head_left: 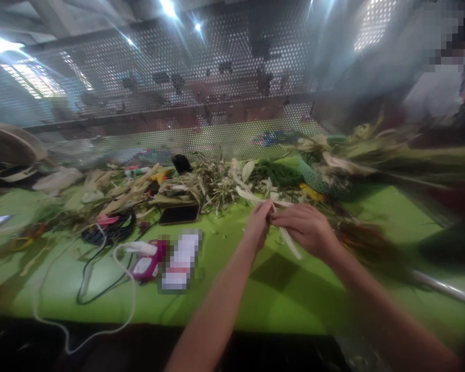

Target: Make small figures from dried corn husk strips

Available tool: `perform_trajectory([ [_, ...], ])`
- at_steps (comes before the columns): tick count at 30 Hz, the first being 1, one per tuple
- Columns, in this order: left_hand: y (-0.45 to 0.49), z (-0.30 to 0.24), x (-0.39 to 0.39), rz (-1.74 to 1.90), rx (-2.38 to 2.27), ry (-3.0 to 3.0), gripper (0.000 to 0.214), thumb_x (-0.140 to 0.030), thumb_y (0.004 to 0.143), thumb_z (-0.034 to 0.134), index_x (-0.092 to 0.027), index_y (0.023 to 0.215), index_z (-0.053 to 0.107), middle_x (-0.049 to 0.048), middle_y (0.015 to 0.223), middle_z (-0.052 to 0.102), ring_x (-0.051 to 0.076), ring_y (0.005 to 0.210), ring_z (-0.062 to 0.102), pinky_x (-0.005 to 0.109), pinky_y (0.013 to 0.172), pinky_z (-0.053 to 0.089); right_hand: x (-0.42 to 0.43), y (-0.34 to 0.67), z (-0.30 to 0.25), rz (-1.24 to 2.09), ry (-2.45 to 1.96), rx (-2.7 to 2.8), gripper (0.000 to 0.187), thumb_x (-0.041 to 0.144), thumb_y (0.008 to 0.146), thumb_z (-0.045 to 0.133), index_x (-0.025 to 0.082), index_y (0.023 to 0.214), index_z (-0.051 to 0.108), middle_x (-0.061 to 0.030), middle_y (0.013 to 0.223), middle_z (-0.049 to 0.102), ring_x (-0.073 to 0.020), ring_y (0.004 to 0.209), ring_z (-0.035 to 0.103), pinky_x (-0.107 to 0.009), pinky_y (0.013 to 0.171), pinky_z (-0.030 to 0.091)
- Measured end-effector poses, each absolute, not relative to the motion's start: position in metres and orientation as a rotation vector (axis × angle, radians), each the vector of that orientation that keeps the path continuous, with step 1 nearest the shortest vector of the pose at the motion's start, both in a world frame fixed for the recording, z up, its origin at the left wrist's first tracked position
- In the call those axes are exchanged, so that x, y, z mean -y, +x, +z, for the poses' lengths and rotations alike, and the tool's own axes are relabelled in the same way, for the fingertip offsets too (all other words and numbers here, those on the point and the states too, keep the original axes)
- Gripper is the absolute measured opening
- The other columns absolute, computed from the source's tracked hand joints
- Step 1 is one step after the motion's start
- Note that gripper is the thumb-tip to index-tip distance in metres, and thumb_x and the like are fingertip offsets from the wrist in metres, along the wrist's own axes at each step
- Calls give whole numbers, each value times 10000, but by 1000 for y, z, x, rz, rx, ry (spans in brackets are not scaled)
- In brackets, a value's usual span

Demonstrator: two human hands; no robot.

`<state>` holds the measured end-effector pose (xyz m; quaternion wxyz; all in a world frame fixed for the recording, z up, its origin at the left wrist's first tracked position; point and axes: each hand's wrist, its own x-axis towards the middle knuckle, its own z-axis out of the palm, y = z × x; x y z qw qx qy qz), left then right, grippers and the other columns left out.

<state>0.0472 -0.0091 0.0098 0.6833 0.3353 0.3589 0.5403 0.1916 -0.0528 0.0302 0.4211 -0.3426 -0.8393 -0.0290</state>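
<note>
Both my hands meet over the green table (279,294), a little right of centre. My left hand (258,225) pinches the upper part of a pale leaf strip (290,244), fingers closed on it. My right hand (306,228) is curled around the same strip, whose lower end sticks out below the palm toward the table. More pale strips (256,199) lie just behind the hands, at the edge of a heap of dried leaves and stems (213,186).
A dark phone (179,214) lies left of the hands. Nearer the front are a pink and white device (149,261), a black cable coil (108,232) and a white cord (127,289). A perforated metal screen (217,88) backs the table. Another person (449,88) stands far right.
</note>
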Motion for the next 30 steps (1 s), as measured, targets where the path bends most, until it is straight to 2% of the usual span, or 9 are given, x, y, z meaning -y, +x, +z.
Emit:
perform_trajectory([
  [5,46,11,10,1192,-810,797,399,-484,671,769,-131,789,623,-30,649,513,58,560,440,201,524,346,52,189,29,-64,-854,2156,194,220,877,633,317,984,763,-6,1018,768,-195,952,704,-383,895,502],
  [9,44,4,6,1174,-872,921,373,-475,729,720,-133,850,631,-10,721,547,74,604,441,217,561,351,55,188,29,-96,-895,2148,172,242,880,638,311,979,762,-12,981,767,-194,893,682,-367,807,484],
  [13,40,-5,-2,1153,-946,1184,320,-453,787,660,-136,817,629,2,713,547,100,648,443,235,617,360,57,192,33,-77,-968,2016,179,216,870,645,297,982,758,-20,916,767,-206,855,662,-376,789,470],
  [18,36,-7,-5,1009,-810,1373,300,-454,775,673,-157,797,634,-5,698,524,122,685,461,250,665,381,53,198,35,-21,-1124,1705,79,280,861,666,265,861,744,-29,913,753,-217,888,661,-381,826,483],
  [21,38,-5,-3,971,-797,1327,304,-459,758,691,-167,836,658,1,718,540,128,706,478,257,687,406,48,201,32,126,-1236,1541,125,334,840,672,218,827,717,-20,813,719,-195,765,646,-324,710,496],
  [24,40,-2,0,987,-808,1258,330,-467,736,715,-177,889,676,17,777,584,138,747,510,270,726,442,47,200,28,283,-1325,1432,190,368,819,665,182,788,679,-5,714,669,-161,641,594,-265,585,456],
  [30,43,0,7,976,-785,1272,442,-537,723,713,-173,971,673,39,860,616,141,787,532,265,723,448,49,195,29,344,-1357,1354,162,326,786,654,178,729,625,13,644,607,-126,578,518,-232,532,405],
])
